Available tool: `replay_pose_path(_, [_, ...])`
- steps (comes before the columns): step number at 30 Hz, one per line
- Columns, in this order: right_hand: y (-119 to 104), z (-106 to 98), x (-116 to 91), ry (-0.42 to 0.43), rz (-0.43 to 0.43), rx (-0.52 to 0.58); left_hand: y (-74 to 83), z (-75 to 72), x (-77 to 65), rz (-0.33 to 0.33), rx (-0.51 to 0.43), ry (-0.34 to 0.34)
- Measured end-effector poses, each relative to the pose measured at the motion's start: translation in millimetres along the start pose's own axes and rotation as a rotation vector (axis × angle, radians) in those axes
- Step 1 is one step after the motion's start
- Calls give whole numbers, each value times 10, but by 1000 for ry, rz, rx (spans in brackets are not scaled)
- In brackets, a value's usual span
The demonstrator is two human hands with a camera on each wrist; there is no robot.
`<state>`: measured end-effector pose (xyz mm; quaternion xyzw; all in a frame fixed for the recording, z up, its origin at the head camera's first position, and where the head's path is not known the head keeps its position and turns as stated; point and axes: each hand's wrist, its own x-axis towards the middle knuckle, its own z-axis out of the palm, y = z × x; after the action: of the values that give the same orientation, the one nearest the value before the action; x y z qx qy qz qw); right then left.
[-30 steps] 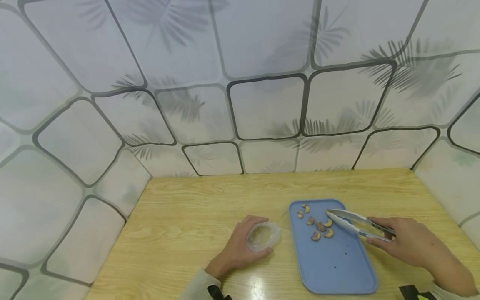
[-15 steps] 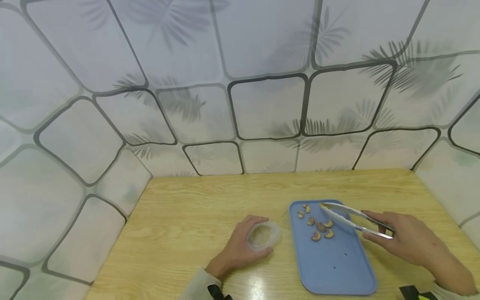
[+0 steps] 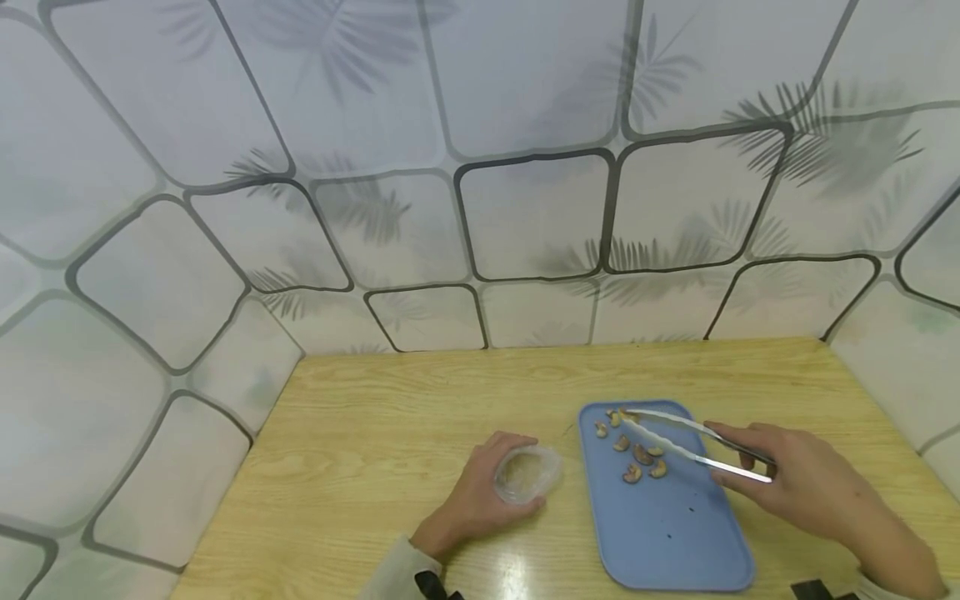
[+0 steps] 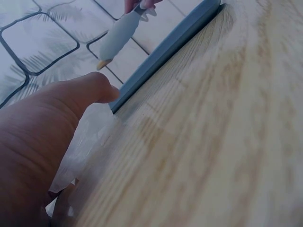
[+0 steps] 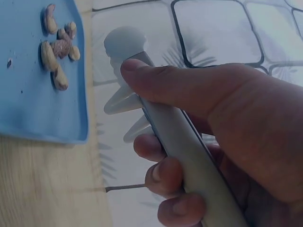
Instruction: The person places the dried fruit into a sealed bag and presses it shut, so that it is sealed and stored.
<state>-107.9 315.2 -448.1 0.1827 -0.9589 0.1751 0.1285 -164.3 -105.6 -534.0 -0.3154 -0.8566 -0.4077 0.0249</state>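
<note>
"Two things are being held; which?"

"The left hand curls round a translucent cup on the table, just beside the blue tray; the right hand grips metal tongs."

"And what do the tongs carry?"

"A brownish nut, over the tray's far end; other nuts lie on the tray."

Leaf-print walls, yellowish table, perhaps wooden.
</note>
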Motion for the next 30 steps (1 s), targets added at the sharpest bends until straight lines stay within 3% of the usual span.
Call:
replay_pose_path(7, [-127, -9, 23, 20, -26, 34, -14, 6, -3, 28, 15, 23])
replay_pose_path(14, [-251, 1, 64, 5, -18, 66, -20, 26, 7, 5, 33, 20])
replay_pose_path(21, [-363, 49, 93, 52, -70, 90, 41, 27, 24, -36, 88, 0])
replay_pose_path(30, [-505, 118, 105, 61, -107, 109, 68, 62, 14, -32, 124, 26])
